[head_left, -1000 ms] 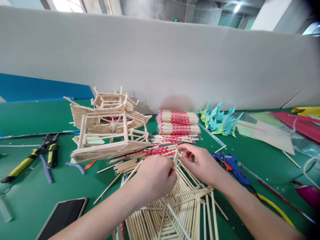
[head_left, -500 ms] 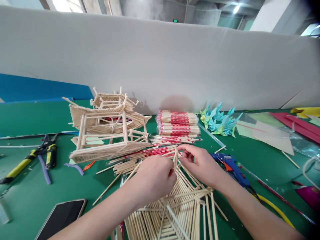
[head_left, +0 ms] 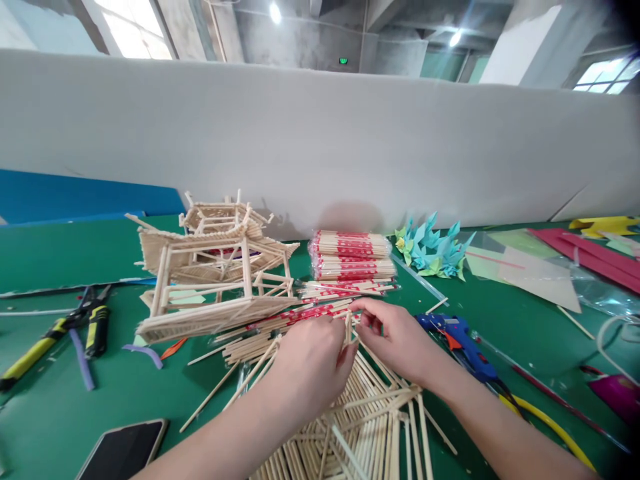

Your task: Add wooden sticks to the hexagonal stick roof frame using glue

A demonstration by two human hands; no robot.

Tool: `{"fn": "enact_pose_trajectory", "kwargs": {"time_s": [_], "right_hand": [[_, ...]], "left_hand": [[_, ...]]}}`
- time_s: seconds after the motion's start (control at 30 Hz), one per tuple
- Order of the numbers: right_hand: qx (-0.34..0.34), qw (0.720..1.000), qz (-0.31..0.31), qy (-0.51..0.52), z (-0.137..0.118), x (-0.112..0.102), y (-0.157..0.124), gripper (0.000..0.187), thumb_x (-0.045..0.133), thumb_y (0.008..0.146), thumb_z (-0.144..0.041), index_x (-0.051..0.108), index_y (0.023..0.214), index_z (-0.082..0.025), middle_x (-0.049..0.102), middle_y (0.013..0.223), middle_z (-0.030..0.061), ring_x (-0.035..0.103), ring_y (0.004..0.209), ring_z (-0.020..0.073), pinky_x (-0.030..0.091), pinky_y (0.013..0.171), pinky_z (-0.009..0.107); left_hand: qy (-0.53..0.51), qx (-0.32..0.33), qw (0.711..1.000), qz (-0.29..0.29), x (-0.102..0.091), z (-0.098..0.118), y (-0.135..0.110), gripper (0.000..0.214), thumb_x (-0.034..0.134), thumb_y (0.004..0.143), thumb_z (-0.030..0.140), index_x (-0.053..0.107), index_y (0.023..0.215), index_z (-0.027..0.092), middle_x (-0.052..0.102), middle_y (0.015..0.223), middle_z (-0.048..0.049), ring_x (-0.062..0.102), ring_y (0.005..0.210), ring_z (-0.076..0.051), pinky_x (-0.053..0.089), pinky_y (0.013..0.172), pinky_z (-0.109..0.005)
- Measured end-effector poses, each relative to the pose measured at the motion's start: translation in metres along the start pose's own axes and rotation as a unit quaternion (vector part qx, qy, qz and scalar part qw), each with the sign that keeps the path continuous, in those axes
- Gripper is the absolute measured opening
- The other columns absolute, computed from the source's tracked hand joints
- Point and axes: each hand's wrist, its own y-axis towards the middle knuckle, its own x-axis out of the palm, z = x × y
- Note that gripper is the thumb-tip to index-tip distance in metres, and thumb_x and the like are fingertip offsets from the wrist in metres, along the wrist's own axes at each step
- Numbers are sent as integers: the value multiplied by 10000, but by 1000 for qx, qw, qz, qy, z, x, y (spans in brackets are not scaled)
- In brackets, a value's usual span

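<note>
A frame of glued wooden sticks (head_left: 367, 433) lies below my hands, its slats set side by side in a fan-like pattern. At its far corner stands a short upright wooden stick (head_left: 349, 327). My left hand (head_left: 317, 357) is closed around the lower part of this upright, its fingertips partly hidden behind the knuckles. From the other side my right hand (head_left: 395, 333) has its fingers curled, with the fingertips at the stick's top. Loose sticks (head_left: 255, 347) lie just beyond the frame.
A stick-built pavilion model (head_left: 220, 267) stands left. Packaged chopsticks (head_left: 353, 253) and folded paper flowers (head_left: 433, 247) are at the back. A blue glue gun (head_left: 460, 343) lies right; pliers (head_left: 80, 327) and a phone (head_left: 123, 450) lie left. A white partition (head_left: 300, 147) closes the back.
The whole scene sits slightly lower in the picture, as the head view has tilted up. Both hands stay at the same upright stick with little change of pose.
</note>
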Motion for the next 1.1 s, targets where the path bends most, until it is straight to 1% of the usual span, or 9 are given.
{"fn": "enact_pose_trajectory", "kwargs": {"time_s": [0.13, 0.27, 0.5, 0.67, 0.83, 1.1], "right_hand": [[-3, 1000, 2, -6, -1, -1, 0, 263, 441, 781, -167, 583, 1001, -197, 595, 740, -5, 498, 612, 121, 344, 534, 212], [-5, 1000, 5, -15, -1, 0, 2, 266, 444, 777, -159, 580, 1000, -204, 609, 772, 0, 512, 645, 126, 353, 555, 213], [-1, 999, 18, -48, -2, 3, 7, 172, 472, 759, -169, 601, 870, -194, 607, 763, 7, 518, 667, 137, 338, 575, 227], [3, 998, 28, -64, -3, 5, 10, 120, 477, 758, -178, 594, 783, -187, 593, 712, 0, 495, 605, 122, 302, 530, 223], [3, 997, 31, -65, -1, 7, 12, 125, 468, 770, -183, 591, 795, -188, 597, 717, 1, 492, 603, 120, 305, 536, 224], [5, 998, 30, -59, -1, 7, 11, 127, 464, 775, -183, 590, 786, -182, 597, 720, 9, 497, 617, 125, 323, 546, 226]], "left_hand": [[9, -4, 1000, 22, 6, 0, 6, 249, 324, 799, 178, 559, 723, 152, 634, 700, -91, 594, 626, -232, 404, 556, -324], [8, 5, 1000, 29, 7, 0, 8, 218, 354, 781, 156, 557, 700, 161, 630, 681, -74, 587, 648, -219, 396, 579, -312], [0, 3, 1000, 25, 5, -1, 8, 216, 360, 771, 153, 556, 683, 162, 638, 678, -69, 578, 648, -209, 363, 582, -307], [-6, -2, 1000, 25, 7, -1, 8, 234, 338, 790, 171, 559, 714, 164, 646, 725, -74, 579, 700, -214, 350, 637, -337], [-12, -7, 1000, 17, 9, -1, 7, 230, 330, 786, 165, 549, 712, 166, 637, 721, -71, 571, 702, -220, 343, 647, -353], [-27, -6, 1000, 14, 7, -1, 9, 217, 344, 772, 158, 542, 682, 166, 629, 708, -68, 562, 683, -219, 342, 618, -332]]}}
